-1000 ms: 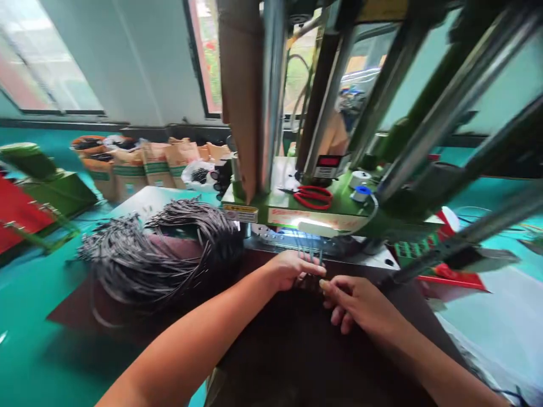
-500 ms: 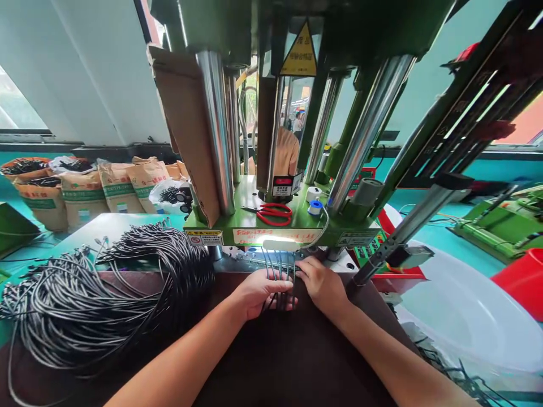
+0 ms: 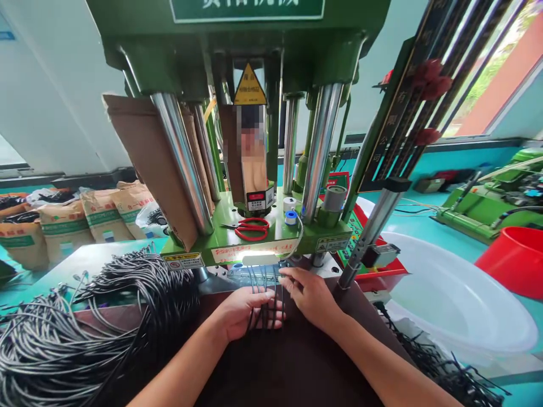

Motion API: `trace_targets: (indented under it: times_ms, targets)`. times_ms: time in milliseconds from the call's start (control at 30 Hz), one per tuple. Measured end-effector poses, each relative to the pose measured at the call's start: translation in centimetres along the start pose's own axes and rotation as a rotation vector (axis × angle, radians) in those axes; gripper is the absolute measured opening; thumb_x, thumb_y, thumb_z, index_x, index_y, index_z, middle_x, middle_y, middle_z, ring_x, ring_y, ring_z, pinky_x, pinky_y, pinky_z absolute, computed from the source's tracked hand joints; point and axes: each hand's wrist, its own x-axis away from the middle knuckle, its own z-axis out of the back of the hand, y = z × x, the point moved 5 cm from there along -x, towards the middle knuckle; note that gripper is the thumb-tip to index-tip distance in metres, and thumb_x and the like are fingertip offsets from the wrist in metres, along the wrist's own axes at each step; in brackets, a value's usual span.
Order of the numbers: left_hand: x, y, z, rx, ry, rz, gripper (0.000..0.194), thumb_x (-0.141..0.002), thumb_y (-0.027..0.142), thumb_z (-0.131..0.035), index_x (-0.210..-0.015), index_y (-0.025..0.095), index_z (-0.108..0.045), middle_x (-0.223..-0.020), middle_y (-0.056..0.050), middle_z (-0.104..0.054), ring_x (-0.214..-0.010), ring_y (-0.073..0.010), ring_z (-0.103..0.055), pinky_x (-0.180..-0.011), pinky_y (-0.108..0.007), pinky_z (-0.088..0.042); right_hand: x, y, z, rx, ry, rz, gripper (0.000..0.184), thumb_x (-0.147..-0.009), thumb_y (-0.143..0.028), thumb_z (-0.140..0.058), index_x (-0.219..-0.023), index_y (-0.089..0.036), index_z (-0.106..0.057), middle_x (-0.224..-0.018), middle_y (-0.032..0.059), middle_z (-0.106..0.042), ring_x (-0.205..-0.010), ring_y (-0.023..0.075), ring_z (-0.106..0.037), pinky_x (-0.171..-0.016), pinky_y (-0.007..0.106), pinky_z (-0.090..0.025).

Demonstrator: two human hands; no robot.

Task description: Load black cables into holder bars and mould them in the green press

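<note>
Several thin black cables (image 3: 265,316) run from the lower plate (image 3: 246,272) of a green press (image 3: 305,232) down across my left hand (image 3: 241,310). That hand is palm up, with the thumb laid over the cables and the fingers beneath them. To its right, my right hand (image 3: 311,297) is turned palm down, thumb and forefinger closed around the rightmost cable close to the plate. The cables' upper ends sit at the plate, partly under a lit white lamp (image 3: 259,259); how they are seated is too small to tell.
A big pile of black cables (image 3: 139,305) lies at left. Red-handled scissors (image 3: 250,228) and a blue-and-white tape roll (image 3: 291,217) rest on the press. A slanted metal post (image 3: 369,232) stands at right, beside a white tub (image 3: 462,328) and cut black scraps (image 3: 441,362).
The view has swung right, so the press appears farther left. My right hand has gone from below the left one up to the cables near the plate. The left hand keeps the cables.
</note>
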Motion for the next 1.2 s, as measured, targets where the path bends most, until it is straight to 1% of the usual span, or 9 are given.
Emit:
trace_targets:
  times_ms: [100,167,267,400,533,700,867,1067,1200]
  targets:
    - [0.2,0.2,-0.1,0.016,-0.018,0.023,0.019,-0.082,0.024,-0.062,-0.093,0.009,-0.058,-0.091,-0.014,-0.067,-0.085,-0.0253,-0.068,-0.085,-0.044,-0.050,0.1,-0.4,-0.7,-0.092,-0.048,0.006,0.023,-0.088,-0.026,-0.054,-0.106,-0.019,-0.066,-0.095,0.0038,-0.072,-0.083,0.0169,-0.065,-0.077,0.026,-0.049]
    - [0.3,0.1,-0.1,0.022,-0.017,0.035,0.019,-0.085,0.027,-0.057,-0.092,0.009,-0.059,-0.091,-0.015,-0.067,-0.085,-0.0262,-0.068,-0.085,-0.046,-0.050,0.1,-0.4,-1.3,-0.137,-0.068,-0.010,0.022,-0.088,-0.024,-0.053,-0.104,-0.019,-0.066,-0.090,0.0029,-0.072,-0.079,0.0158,-0.065,-0.074,0.025,-0.049]
    - [0.1,-0.4,0.1,0.039,0.005,0.039,0.022,-0.088,0.028,-0.051,-0.089,0.008,-0.059,-0.089,-0.014,-0.066,-0.081,-0.0249,-0.068,-0.082,-0.044,-0.050,0.1,-0.2,-1.9,-0.174,-0.081,-0.039,0.019,-0.088,-0.024,-0.052,-0.100,-0.019,-0.065,-0.078,0.0010,-0.070,-0.071,0.0153,-0.064,-0.067,0.024,-0.047]
    - [-0.5,-1.0,0.6,0.045,0.030,0.006,0.018,-0.090,0.025,-0.049,-0.089,0.009,-0.057,-0.081,-0.011,-0.065,-0.072,-0.0211,-0.067,-0.076,-0.039,-0.051,0.1,-0.2,-2.3,-0.183,-0.091,-0.047,0.014,-0.087,-0.023,-0.050,-0.094,-0.020,-0.063,-0.069,-0.0010,-0.064,-0.065,0.0151,-0.060,-0.064,0.024,-0.044]
    - [-0.8,-1.2,0.7,0.039,0.018,-0.026,0.019,-0.090,0.026,-0.048,-0.090,0.008,-0.055,-0.080,-0.013,-0.065,-0.071,-0.0211,-0.067,-0.075,-0.038,-0.051,0.2,-0.3,-2.4,-0.179,-0.094,-0.041,0.015,-0.088,-0.024,-0.048,-0.092,-0.020,-0.061,-0.068,-0.0016,-0.062,-0.065,0.0149,-0.059,-0.063,0.025,-0.042]
    - [-0.6,-1.1,0.6,0.056,0.039,-0.041,0.016,-0.088,0.022,-0.048,-0.093,0.009,-0.053,-0.078,-0.011,-0.064,-0.073,-0.0246,-0.069,-0.071,-0.038,-0.051,0.2,-0.1,-2.7,-0.183,-0.119,-0.084,0.016,-0.088,-0.028,-0.047,-0.092,-0.021,-0.061,-0.067,-0.0024,-0.060,-0.065,0.0152,-0.058,-0.063,0.025,-0.040]
    - [-1.0,-1.3,0.8,0.067,0.016,-0.062,0.017,-0.084,0.021,-0.052,-0.095,0.009,-0.053,-0.080,-0.013,-0.065,-0.074,-0.0259,-0.069,-0.073,-0.040,-0.051,0.2,0.1,-2.9,-0.200,-0.128,-0.103,0.017,-0.088,-0.031,-0.047,-0.091,-0.021,-0.061,-0.066,-0.0028,-0.058,-0.065,0.0152,-0.056,-0.063,0.025,-0.040]
    - [-1.7,-1.6,1.5,0.091,-0.030,-0.052,0.023,-0.081,0.023,-0.056,-0.099,0.010,-0.050,-0.081,-0.017,-0.067,-0.073,-0.0277,-0.069,-0.070,-0.040,-0.051,0.0,0.2,-2.7,-0.172,-0.123,-0.091,0.018,-0.088,-0.031,-0.046,-0.089,-0.021,-0.061,-0.068,-0.0022,-0.060,-0.066,0.0156,-0.057,-0.064,0.025,-0.040]
    - [-2.2,-2.0,1.9,0.105,-0.033,-0.058,0.024,-0.079,0.023,-0.059,-0.097,0.010,-0.050,-0.077,-0.015,-0.067,-0.070,-0.0268,-0.069,-0.072,-0.042,-0.051,0.0,0.1,-2.5,-0.159,-0.133,-0.087,0.018,-0.089,-0.031,-0.046,-0.088,-0.021,-0.061,-0.071,-0.0011,-0.064,-0.068,0.0161,-0.059,-0.065,0.025,-0.041]
